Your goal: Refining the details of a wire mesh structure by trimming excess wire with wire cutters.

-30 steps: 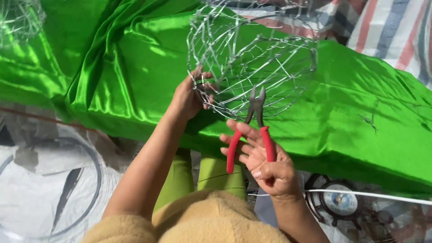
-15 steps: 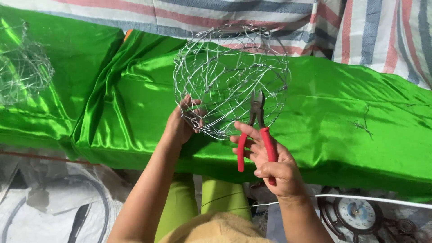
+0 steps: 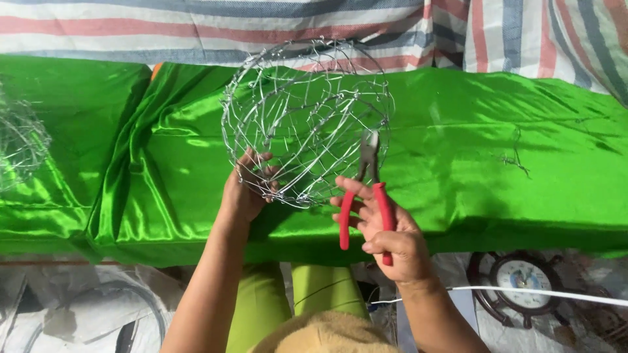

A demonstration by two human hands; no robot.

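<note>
Shifting since a moment ago: the wire frame is sitting lower and more central in view, and more of the striped cloth is showing along the top.

Biggest first: the green satin cloth is spreading right across the desk, draping over its front edge, with the striped cloth lying beyond it. On the satin, the rounded, cage-like wire frame is resting just off centre, its open mesh bulging upward and away from the person. A second wire form is peeking in at the far left edge, well apart.

Now the left hand is gripping the frame's lower left rim, fingers hooked through the wires. The right hand is curling around the red-handled pliers, holding them by the handles, which are spread a little. The pliers' long axis is running nearly upright in view, the nose pointing away from the person and touching the lower right side of the frame, handles trailing back toward the body.

Smallest: a loose wire scrap is lying on the satin to the right, and a round clock is sitting below the desk edge.
</note>
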